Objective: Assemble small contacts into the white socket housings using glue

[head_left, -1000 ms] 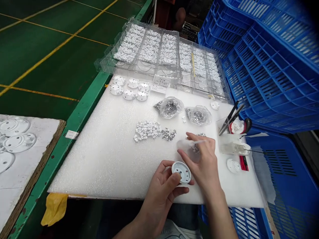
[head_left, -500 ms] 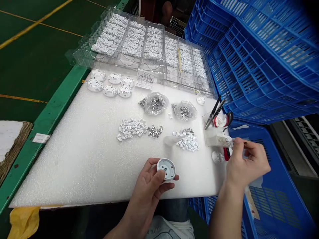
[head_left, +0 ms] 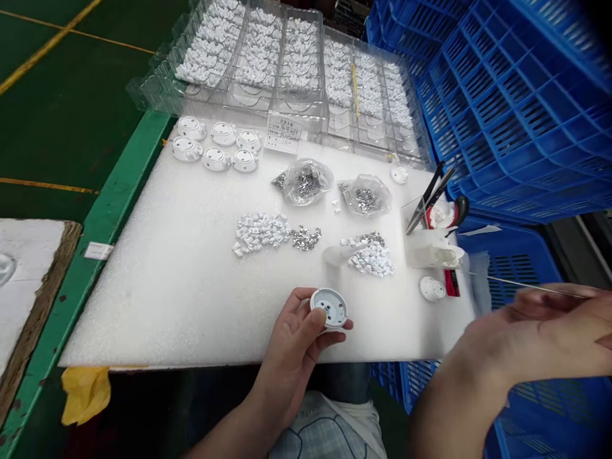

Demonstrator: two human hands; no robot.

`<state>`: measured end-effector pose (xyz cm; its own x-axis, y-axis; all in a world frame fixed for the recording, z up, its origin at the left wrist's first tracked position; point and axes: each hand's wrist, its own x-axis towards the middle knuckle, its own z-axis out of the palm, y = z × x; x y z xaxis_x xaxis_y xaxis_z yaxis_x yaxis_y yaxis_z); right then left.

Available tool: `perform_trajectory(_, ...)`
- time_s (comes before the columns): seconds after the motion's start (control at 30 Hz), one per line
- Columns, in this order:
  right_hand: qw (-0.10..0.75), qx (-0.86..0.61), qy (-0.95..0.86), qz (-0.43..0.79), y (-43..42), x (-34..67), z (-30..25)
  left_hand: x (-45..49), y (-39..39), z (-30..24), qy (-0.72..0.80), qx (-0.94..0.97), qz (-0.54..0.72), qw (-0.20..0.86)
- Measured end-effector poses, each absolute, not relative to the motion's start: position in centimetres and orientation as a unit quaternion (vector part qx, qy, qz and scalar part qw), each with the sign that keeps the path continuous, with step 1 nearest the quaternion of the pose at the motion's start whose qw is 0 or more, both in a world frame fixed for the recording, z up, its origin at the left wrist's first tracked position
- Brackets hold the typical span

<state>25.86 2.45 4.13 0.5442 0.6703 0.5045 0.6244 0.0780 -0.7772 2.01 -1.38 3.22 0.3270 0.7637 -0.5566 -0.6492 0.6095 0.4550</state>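
Observation:
My left hand (head_left: pixel 306 331) is closed around the edge of a small round white plastic housing (head_left: pixel 329 305). Its hollow side, with small holes in the floor, faces up, and my thumb lies on the rim. At the far right, my right hand (head_left: pixel 549 319) is smeared by motion. A thin, pale rod (head_left: pixel 516 282) runs from its fingers toward the white holder (head_left: pixel 435 254) at the table's right edge; the rod's other end is hidden in the hand. Beside the holder sits another round white housing (head_left: pixel 432 289).
Piles of small white parts (head_left: pixel 262 233) and metal pieces (head_left: pixel 306 238) lie mid-table, with two plastic bags (head_left: pixel 308 183) of metal pieces behind. Several white housings (head_left: pixel 216 159) stand back left, before clear trays (head_left: pixel 253 95). Tweezers (head_left: pixel 425 201) rise from the holder. Blue crates (head_left: pixel 516 115) border the right.
My right hand has moved right, away from the white holder, and a long stretch of the rod now shows. My left hand keeps hold of the housing. The view has shifted slightly.

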Motion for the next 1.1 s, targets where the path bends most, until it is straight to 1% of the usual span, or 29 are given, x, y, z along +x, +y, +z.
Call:
perform_trajectory(0.2, 0.663, -0.591, -0.451, 0.089, 2.7, 18.3, 2.5, 2.2, -1.5, 3.0, 0.373, 0.073, 0.453, 0.806)
perform_trajectory(0.33, 0.733, -0.504, -0.442, 0.119, 3.0, 16.0, 1.8, 2.2, -1.5, 2.9, 0.37, 0.076, 0.46, 0.804)
perform_trajectory(0.47, 0.735, -0.478, -0.464, 0.123, 3.2, 16.0, 1.2, 2.3, -1.5, 2.9, 0.366, 0.079, 0.46, 0.805)
perform_trajectory(0.7, 0.72, -0.498, -0.473, 0.1, 3.2, 15.9, 0.9, 2.3, -1.5, 3.2, 0.362, 0.075, 0.464, 0.805)
perform_trajectory(0.9, 0.735, -0.504, -0.427, 0.15, 2.9, 16.0, 1.5, 2.2, -1.4, 3.1, 0.362, 0.073, 0.464, 0.805)
perform_trajectory(1.1, 0.733, -0.514, -0.42, 0.15, 2.9, 16.1, 1.5, 2.2, -1.4, 3.1, 0.363, 0.062, 0.468, 0.804)
